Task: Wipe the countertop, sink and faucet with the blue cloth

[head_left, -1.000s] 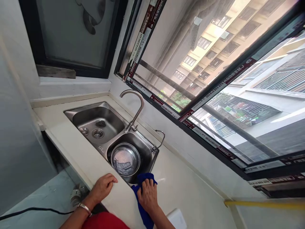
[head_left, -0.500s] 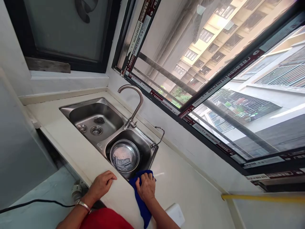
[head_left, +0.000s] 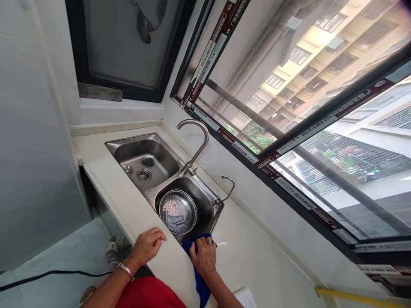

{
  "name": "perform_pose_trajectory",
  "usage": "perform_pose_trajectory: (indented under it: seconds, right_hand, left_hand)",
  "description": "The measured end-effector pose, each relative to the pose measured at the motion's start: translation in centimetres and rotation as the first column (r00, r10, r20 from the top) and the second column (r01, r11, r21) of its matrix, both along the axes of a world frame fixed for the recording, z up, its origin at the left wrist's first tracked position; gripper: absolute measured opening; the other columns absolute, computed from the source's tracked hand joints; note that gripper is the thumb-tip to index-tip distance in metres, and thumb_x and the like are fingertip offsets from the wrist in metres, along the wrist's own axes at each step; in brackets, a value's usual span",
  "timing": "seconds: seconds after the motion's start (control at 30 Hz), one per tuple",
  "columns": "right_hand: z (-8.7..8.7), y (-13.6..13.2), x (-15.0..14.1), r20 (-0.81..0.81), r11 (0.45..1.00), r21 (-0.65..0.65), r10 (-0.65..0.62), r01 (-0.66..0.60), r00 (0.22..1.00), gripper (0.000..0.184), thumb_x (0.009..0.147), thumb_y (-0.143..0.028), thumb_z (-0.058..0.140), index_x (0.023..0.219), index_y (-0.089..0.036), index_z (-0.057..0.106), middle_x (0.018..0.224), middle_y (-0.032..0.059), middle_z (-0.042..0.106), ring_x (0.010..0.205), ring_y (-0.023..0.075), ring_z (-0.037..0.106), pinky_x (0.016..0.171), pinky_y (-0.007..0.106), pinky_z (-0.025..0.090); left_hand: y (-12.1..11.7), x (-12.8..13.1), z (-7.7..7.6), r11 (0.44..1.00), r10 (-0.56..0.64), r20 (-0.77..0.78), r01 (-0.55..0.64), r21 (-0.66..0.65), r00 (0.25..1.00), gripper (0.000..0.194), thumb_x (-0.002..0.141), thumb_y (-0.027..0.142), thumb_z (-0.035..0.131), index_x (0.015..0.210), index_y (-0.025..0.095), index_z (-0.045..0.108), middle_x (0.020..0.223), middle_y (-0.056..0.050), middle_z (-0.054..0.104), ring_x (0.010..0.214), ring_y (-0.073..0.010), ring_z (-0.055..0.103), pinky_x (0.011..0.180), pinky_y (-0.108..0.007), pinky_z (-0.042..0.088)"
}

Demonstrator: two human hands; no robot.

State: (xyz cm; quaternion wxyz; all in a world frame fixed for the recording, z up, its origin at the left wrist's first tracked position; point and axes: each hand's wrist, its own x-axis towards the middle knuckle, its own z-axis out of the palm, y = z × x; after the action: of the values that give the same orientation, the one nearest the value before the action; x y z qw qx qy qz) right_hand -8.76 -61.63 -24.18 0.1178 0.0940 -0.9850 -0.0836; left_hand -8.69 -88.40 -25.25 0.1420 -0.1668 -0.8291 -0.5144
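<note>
My right hand (head_left: pixel 204 256) presses a blue cloth (head_left: pixel 201 284) against the counter at the near right corner of the sink, its fingers bent over the cloth. Part of the cloth trails down toward the front edge. My left hand (head_left: pixel 149 246) rests on the front of the pale counter (head_left: pixel 128 205), fingers curled in and nothing seen in them. The steel double sink (head_left: pixel 149 184) lies just beyond both hands. In its right bowl sits a round perforated metal strainer (head_left: pixel 181 205) with a greyish piece, perhaps a cloth or packet, inside.
A curved tap (head_left: pixel 202 147) rises behind the sink, and a smaller thin spout (head_left: pixel 231 188) stands at its right corner. A white object (head_left: pixel 244 297) lies at the lower right. A black cable (head_left: pixel 58 272) crosses the floor. A window frame (head_left: pixel 257 160) borders the counter's back.
The whole view has shifted, so the sink and hands appear farther right and slightly lower. Both hands keep nearly the same places on the counter and cloth.
</note>
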Motion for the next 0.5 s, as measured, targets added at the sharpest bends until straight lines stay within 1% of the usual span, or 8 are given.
perform_pose_trajectory:
  seconds: [0.07,0.13,0.2,0.37,0.43,0.5]
  right_hand:
    - [-0.2,-0.9,1.1,0.029,0.999,-0.036,0.024,-0.023,0.999,0.018,0.094,-0.026,0.052,0.078,-0.024,0.059,0.083,0.0049,0.066,0.089,0.0257,0.055,0.081,0.039,0.035]
    - [-0.3,-1.7,1.6,0.042,0.998,-0.067,-0.002,0.005,0.999,0.016,0.094,-0.026,0.052,0.079,-0.024,0.058,0.083,0.0049,0.065,0.09,0.0256,0.056,0.081,0.038,0.035]
    - [-0.5,-2.5,1.4,0.059,0.995,-0.092,-0.031,0.037,0.998,0.016,0.094,-0.027,0.052,0.08,-0.024,0.058,0.083,0.0052,0.066,0.09,0.0255,0.057,0.081,0.037,0.036]
    - [-1.1,-5.4,-0.6,0.119,0.974,-0.212,-0.06,0.084,0.991,0.012,0.094,-0.026,0.049,0.089,-0.023,0.06,0.083,0.0047,0.066,0.085,0.0234,0.058,0.076,0.034,0.038]
    - [-1.1,-7.0,-1.5,0.132,0.968,-0.24,-0.046,0.077,0.99,0.013,0.094,-0.026,0.048,0.092,-0.022,0.06,0.085,0.0051,0.066,0.086,0.0238,0.058,0.076,0.034,0.039]
    - [-0.8,-8.5,-2.3,0.137,0.97,-0.239,-0.013,0.045,0.99,0.014,0.095,-0.027,0.047,0.092,-0.022,0.059,0.087,0.0062,0.066,0.089,0.0247,0.058,0.078,0.035,0.04]
  left_hand:
    - [0.0,0.1,-0.1,1.0,-0.003,-0.059,0.001,-0.027,0.998,0.035,0.081,0.003,0.043,0.083,0.022,0.072,0.086,-0.001,0.073,0.079,-0.0102,0.069,0.074,-0.019,0.054]
    - [0.1,0.1,-0.3,0.997,-0.03,-0.121,0.022,-0.07,0.992,0.035,0.081,0.002,0.043,0.084,0.021,0.072,0.085,0.0,0.073,0.077,-0.0095,0.069,0.072,-0.018,0.053]
    - [0.2,0.1,-0.5,0.994,-0.043,-0.153,0.027,-0.105,0.987,0.034,0.083,0.002,0.042,0.083,0.021,0.071,0.085,0.0,0.072,0.077,-0.0092,0.069,0.072,-0.018,0.053]
    - [0.4,0.2,-0.5,0.989,-0.043,-0.154,0.02,-0.149,0.987,0.033,0.085,0.003,0.043,0.084,0.021,0.07,0.085,-0.001,0.072,0.077,-0.0092,0.068,0.07,-0.019,0.051]
    - [0.4,0.2,-0.6,0.987,-0.042,-0.15,0.017,-0.16,0.988,0.033,0.084,0.003,0.043,0.084,0.022,0.07,0.085,0.0,0.072,0.077,-0.0094,0.068,0.068,-0.02,0.05]
    - [0.4,0.3,-0.7,0.986,-0.039,-0.138,0.015,-0.168,0.99,0.032,0.084,0.003,0.043,0.083,0.022,0.07,0.085,-0.001,0.072,0.078,-0.0102,0.068,0.067,-0.021,0.05]
